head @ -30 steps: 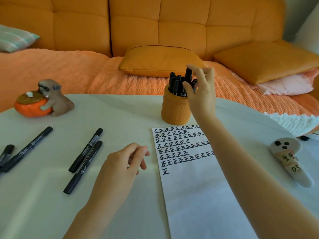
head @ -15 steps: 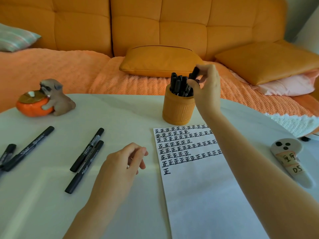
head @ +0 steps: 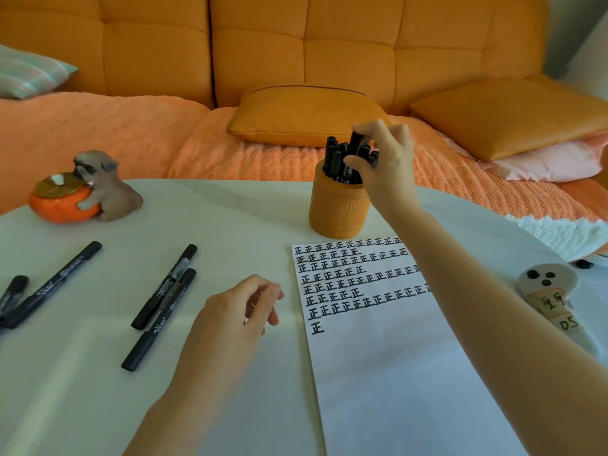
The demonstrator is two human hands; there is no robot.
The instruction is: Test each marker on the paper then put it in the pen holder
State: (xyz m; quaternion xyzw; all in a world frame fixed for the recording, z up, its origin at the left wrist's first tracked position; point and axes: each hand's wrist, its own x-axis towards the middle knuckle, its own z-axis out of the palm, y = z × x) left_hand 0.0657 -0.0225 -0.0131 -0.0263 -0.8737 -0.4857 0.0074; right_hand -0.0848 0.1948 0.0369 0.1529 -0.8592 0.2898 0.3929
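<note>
The right hand [head: 385,166] pinched a black capped marker [head: 356,141] between thumb and curled fingertips. The marker's lower end sat inside the orange ribbed cylindrical pen holder [head: 339,212] directly below those fingers, among other black markers too crowded to count. Half a second earlier it had leaned at the holder's right rim; now it stood nearer the middle. The left hand [head: 237,311] had not moved, fingers loosely curled, holding nothing, just left of the one white paper sheet [head: 378,357]. Left of those fingers lay four loose markers: upper marker [head: 164,286] beside lower marker [head: 159,319], then long marker [head: 54,284] and edge marker [head: 13,291].
</note>
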